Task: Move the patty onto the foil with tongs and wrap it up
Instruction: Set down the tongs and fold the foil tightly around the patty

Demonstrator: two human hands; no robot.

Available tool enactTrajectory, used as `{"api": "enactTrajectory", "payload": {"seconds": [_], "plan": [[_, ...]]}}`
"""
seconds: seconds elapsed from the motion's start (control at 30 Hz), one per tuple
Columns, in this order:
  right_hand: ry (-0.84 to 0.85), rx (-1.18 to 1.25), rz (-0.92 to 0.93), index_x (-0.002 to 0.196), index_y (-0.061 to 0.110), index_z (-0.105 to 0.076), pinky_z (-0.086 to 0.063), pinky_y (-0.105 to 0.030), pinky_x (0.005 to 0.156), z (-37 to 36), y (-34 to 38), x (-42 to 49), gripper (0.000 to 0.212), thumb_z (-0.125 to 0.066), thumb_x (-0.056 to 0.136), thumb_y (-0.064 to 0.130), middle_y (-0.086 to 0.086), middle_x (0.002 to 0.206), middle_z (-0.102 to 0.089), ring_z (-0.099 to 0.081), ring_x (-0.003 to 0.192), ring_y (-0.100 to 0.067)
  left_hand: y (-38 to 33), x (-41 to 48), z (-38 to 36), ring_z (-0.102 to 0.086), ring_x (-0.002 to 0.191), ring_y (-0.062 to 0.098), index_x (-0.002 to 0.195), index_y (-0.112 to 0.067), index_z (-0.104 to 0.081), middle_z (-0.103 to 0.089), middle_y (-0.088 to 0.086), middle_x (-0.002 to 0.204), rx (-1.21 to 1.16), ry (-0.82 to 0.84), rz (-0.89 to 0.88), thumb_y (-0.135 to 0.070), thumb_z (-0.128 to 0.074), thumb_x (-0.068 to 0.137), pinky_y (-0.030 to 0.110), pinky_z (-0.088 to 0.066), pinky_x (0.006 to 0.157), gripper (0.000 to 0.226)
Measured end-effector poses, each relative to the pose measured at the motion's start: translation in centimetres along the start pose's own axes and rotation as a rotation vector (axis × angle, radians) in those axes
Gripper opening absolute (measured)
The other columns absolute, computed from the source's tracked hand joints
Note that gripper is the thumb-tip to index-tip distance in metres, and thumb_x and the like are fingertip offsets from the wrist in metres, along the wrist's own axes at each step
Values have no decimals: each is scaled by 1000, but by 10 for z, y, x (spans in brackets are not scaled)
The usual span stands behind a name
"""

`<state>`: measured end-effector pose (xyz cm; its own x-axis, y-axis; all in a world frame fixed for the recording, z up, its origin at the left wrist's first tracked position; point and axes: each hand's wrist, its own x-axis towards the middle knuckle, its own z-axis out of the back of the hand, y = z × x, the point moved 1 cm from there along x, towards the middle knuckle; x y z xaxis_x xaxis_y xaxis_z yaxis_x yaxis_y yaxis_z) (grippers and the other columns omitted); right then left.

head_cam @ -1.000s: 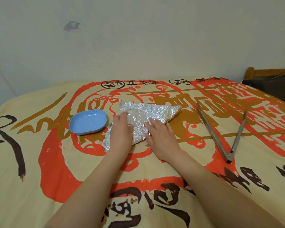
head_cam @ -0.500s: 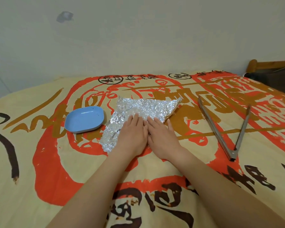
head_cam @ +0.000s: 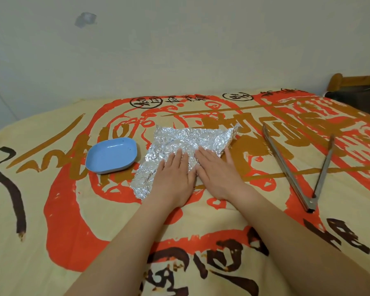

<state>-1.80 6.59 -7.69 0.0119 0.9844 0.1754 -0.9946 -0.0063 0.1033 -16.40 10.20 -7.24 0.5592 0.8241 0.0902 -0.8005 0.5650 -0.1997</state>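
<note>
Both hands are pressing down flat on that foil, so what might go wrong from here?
The foil is thin and already crinkled, so hard pressing by the left hand and right hand might tear it. Its far right corner juts out unfolded, so the wrap may stay open there. The cloth beneath looks soft, which might make crisp creases harder.

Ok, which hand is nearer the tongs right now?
Right. The right hand lies flat on the foil's near edge, on the side toward the tongs; the left hand presses beside it, farther away.
</note>
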Motion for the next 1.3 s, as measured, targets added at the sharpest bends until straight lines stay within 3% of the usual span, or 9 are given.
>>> {"api": "enactTrajectory", "payload": {"seconds": [0.4,0.57,0.77,0.87,0.97,1.07,1.3], "plan": [[-17,50,-127,154,18,-12,16,-51,115,1,-6,-1,61,-11,100,48,2,162,-13,-5,148,-12,3,1,-3,5,148,20,153,-18,-1,6,5,162,29,-12,-11,-65,-16,92,40,0,120,78],[-57,59,42,153,27,-15,15,-49,114,2,-3,-4,53,-15,102,41,8,162,-10,-4,148,-10,4,1,-3,6,148,20,152,-17,2,6,9,161,40,-3,-7,-62,-17,93,40,1,119,77],[-38,117,48,152,27,-22,15,-51,115,4,-2,-5,51,-17,103,39,10,161,-16,-15,146,-8,4,3,-2,4,148,21,152,-17,0,4,10,161,38,11,-17,-62,-18,93,40,0,120,77],[-117,134,26,150,25,-29,11,-53,116,10,-5,-6,49,-25,102,34,7,158,-26,-19,145,-8,6,2,1,0,148,23,152,-17,-5,0,11,161,21,4,-46,-62,-21,93,41,-2,119,76],[-255,110,-62,143,24,-41,5,-54,117,23,-18,-7,54,-47,90,15,2,151,-40,-28,141,-13,5,2,5,-7,147,26,151,-17,-15,-10,12,160,86,-41,-103,-55,-23,97,42,-5,120,66],[-251,16,-111,135,27,-50,3,-57,117,31,-33,-9,70,-57,74,-5,1,145,-45,-28,141,-19,-3,3,7,-14,146,26,147,-18,-24,-20,11,158,173,-85,-193,-41,-27,101,42,-7,119,51],[-223,-170,-64,117,30,-65,9,-62,112,39,-36,-11,54,-57,79,-7,4,132,-58,-31,140,-21,-1,1,10,-14,147,19,146,-25,-29,-23,-1,158,137,-89,-288,-21,-29,100,45,3,117,46]]}}
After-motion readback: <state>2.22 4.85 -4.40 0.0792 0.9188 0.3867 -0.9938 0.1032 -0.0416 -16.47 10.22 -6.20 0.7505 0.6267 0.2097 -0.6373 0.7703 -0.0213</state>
